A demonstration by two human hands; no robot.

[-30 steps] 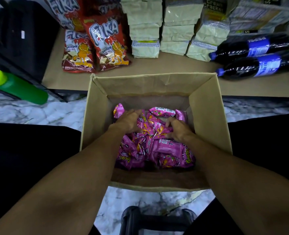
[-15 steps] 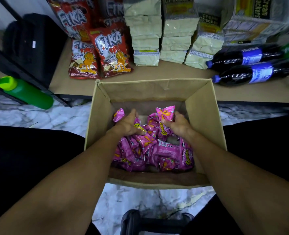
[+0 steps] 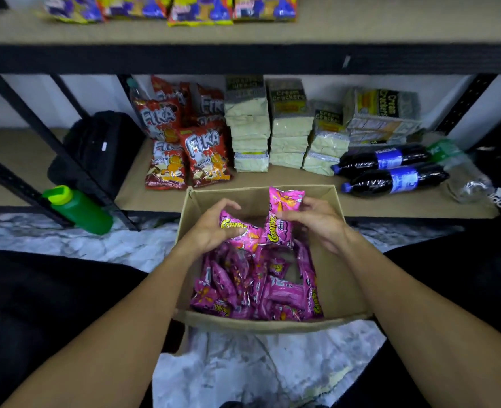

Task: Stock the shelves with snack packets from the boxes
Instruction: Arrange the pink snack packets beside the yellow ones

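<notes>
Pick-up step: left hand [image 3: 211, 234] grips one pink packet [image 3: 239, 231], right hand [image 3: 321, 225] pinches a second packet [image 3: 281, 210], fingers curled round each, just above the box [image 3: 340, 290] holding the remaining pile [image 3: 255, 290]. Next, I'd judge, a forward carry onto the shelf [image 3: 390, 203]. Print reads roughly "Cornitoz"; behind stand "Fika" bags [image 3: 206, 154] and "Cream Crackers" packs [image 3: 290, 125].

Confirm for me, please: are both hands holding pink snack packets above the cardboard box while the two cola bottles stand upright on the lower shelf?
Not quite: the head view shows the cola bottles lying on their sides on the lower shelf, not upright. The left hand and right hand do hold pink snack packets above the cardboard box.
</notes>
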